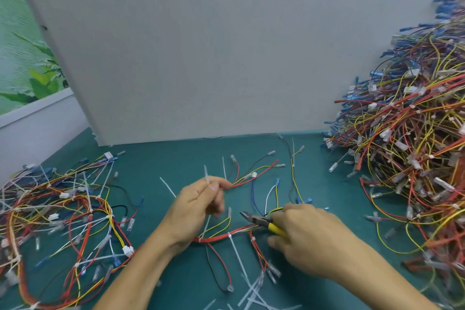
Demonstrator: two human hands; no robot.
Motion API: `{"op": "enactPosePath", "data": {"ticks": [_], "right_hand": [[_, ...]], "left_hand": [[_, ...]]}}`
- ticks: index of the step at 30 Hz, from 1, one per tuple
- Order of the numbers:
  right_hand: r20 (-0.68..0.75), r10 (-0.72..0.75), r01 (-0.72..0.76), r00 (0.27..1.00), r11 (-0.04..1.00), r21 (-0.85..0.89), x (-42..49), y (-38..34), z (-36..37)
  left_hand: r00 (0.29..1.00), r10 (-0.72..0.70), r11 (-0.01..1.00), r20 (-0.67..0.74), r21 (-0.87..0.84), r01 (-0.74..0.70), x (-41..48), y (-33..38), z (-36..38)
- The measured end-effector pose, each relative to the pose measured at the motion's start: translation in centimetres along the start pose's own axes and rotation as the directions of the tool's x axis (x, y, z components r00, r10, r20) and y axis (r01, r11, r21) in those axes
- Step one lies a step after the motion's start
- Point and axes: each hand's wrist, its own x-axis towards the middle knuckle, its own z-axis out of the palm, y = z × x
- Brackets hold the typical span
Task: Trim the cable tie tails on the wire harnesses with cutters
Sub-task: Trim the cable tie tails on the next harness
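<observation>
Between two heaps of wire, on the green mat [161,158], we had an open strip for our hands, closed at the far edge by a grey board [201,45] standing on the mat. Our left hand [198,206] pinched a white cable tie tail [206,175] between thumb and fingertips, the tail pointing up and away from us. Our right hand [309,236] was curled round the yellow handles of the cutters [260,223]. Their nose pointed toward the left hand without touching it, and we could not tell whether the blades were apart. The wire harness [221,235] lay on the mat between and under both hands, its red and yellow strands spreading toward the board. A long-tailed tie [235,251] trailed from it toward us. A tall tangled pile [415,148] crowded the right side and reached the board, and a flatter heap [63,214] filled the left. Loose cut tails [251,292] littered the near edge, close by our right forearm.
</observation>
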Motion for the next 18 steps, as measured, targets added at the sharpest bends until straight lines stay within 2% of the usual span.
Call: {"op": "enactPosePath", "data": {"ticks": [2,3,5,8,10,13,18], "right_hand": [[-0.032,0.032,-0.034,0.999,0.997,-0.07,0.2,0.0,0.8],[-0.031,0.05,-0.053,0.998,0.993,-0.102,0.3,0.2,1.1],[-0.005,0.088,-0.088,0.996,0.987,-0.136,0.3,0.7,1.2],[0.044,0.12,-0.111,0.992,0.979,-0.17,0.3,1.2,0.7],[0.079,0.137,-0.122,0.987,0.977,-0.176,0.2,1.4,0.3],[0.124,0.152,-0.131,0.981,0.978,-0.16,0.0,1.3,-0.3],[0.145,0.165,-0.146,0.976,0.981,-0.13,-0.1,1.4,-0.9]], "left_hand": [[0.997,0.054,0.968,0.063,0.24,-0.067,-0.2,0.4,-0.9],[0.99,0.073,0.921,0.123,0.372,-0.114,-0.3,0.6,-1.1],[0.962,0.068,0.803,0.263,0.558,-0.21,-0.6,0.9,-1.1],[0.91,0.007,0.603,0.414,0.725,-0.334,-1.1,0.7,0.0],[0.897,0.015,0.52,0.442,0.763,-0.385,-1.2,0.3,0.6],[0.873,0.109,0.477,0.474,0.746,-0.465,-1.3,-0.2,1.0],[0.796,0.276,0.384,0.538,0.698,-0.605,-1.2,0.1,1.5]]}}
